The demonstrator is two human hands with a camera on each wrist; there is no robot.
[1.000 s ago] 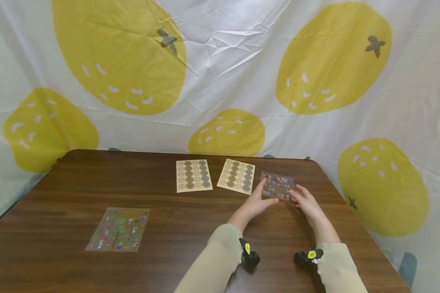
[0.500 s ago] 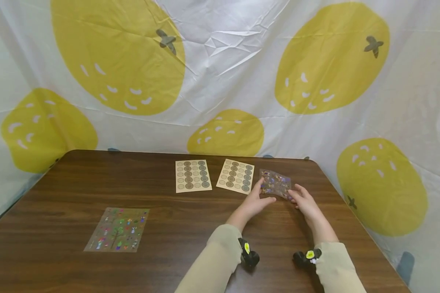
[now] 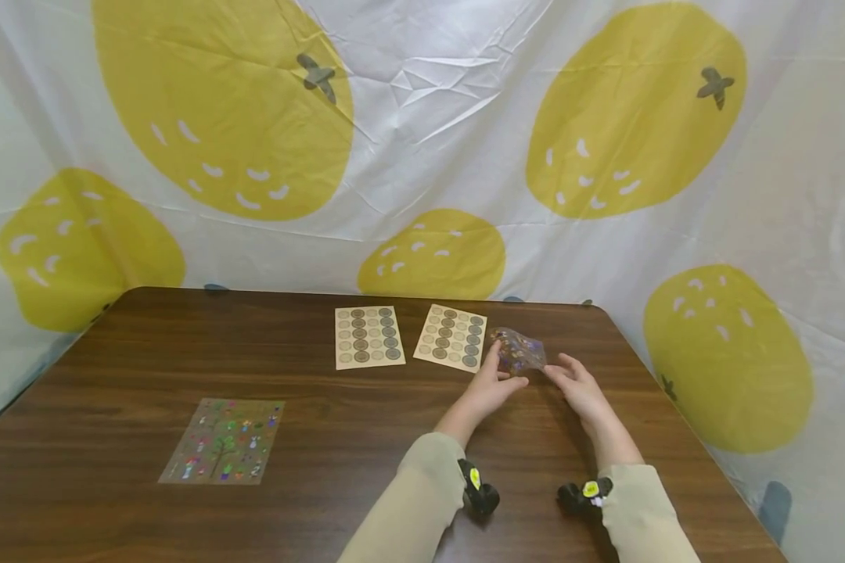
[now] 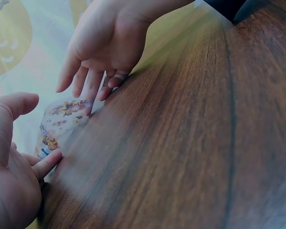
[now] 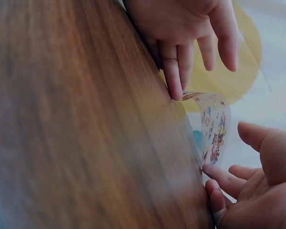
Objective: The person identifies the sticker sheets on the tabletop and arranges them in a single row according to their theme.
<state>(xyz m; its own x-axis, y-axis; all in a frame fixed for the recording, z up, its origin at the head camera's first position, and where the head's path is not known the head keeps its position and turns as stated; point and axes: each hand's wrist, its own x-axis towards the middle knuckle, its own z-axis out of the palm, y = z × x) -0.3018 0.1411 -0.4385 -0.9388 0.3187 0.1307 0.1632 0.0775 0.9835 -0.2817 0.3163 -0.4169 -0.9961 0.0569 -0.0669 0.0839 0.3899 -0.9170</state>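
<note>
A clear sticker sheet (image 3: 521,351) with small colourful figures bows upward on the table between my two hands. At its left side, my left hand (image 3: 487,391) touches the edge with fairly straight fingers, the thumb held apart. My right hand (image 3: 583,391) meets the opposite edge with its fingertips, its thumb raised off the sheet. In the left wrist view, the arched sheet (image 4: 62,114) spans from one hand's fingers to the other's. The right wrist view has the curved sheet (image 5: 214,126) between the fingertips, neither thumb closing on it.
Two cream sheets of round stickers, one at the back middle (image 3: 369,337) and one beside it (image 3: 451,338), lie left of the hands. Another clear sticker sheet (image 3: 221,442) is flat at the front left. A fruit-print curtain (image 3: 591,258) hangs behind the brown table (image 3: 366,469).
The sticker sheet between my hands has gone from nearly flat to strongly arched. My right hand has shifted slightly left, narrowing the gap; the left hand has hardly moved.
</note>
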